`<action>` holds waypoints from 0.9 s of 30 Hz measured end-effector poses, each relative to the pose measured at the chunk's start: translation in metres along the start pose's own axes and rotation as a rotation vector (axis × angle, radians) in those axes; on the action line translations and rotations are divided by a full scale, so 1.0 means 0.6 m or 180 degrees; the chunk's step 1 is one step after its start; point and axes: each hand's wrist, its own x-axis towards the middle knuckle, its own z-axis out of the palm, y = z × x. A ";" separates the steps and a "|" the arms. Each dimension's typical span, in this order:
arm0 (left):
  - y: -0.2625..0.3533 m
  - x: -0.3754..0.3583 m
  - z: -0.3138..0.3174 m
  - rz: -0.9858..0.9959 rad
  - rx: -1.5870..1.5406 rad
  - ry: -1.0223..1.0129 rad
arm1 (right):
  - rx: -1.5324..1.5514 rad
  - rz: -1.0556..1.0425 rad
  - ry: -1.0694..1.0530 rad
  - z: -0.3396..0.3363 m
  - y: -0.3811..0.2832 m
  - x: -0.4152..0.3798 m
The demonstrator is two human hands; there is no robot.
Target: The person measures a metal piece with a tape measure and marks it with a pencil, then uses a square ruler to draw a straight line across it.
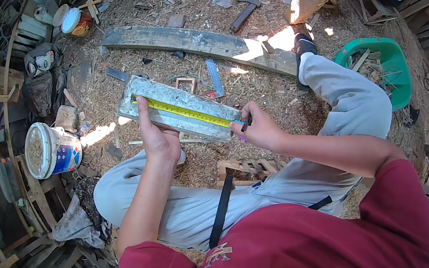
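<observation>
Sitting at three o'clock, a green tub (pixel 400 69) held loose wood scraps (pixel 373 63). At nine o'clock stood a white bucket (pixel 64 152) with a blue label; its round top looked dusty, and whether that was a lid or contents could not be told. A smaller bucket (pixel 83 25) at eleven o'clock had a pale top with a blue rim, its inside hidden.

Near the centre, a rough grey block (pixel 161 93) was held above the chip-strewn floor (pixel 196 192), with a yellow tape measure (pixel 188 113) along its upper face. The left hand (pixel 159 141) gripped the block toward its ten o'clock end, thumb pressed on the tape, the other fingers mostly hidden beneath. The right hand (pixel 262 130), at the four o'clock end, pinched the tape between thumb and fingers, beside a small dark object (pixel 247 123) too unclear to name.

Block and tape ran lengthwise from ten o'clock to four o'clock, roughly parallel.
</observation>
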 end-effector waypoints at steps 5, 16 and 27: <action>-0.001 0.001 -0.007 -0.0098 -0.0030 -0.0121 | 0.0006 0.0112 0.0013 0.002 0.006 0.004; -0.009 0.007 -0.015 -0.0128 0.0011 -0.0148 | -0.0177 0.0230 0.0055 0.005 0.024 0.014; -0.009 0.004 -0.012 -0.0112 0.0080 -0.0094 | -0.0019 0.0278 0.0016 0.009 0.028 0.014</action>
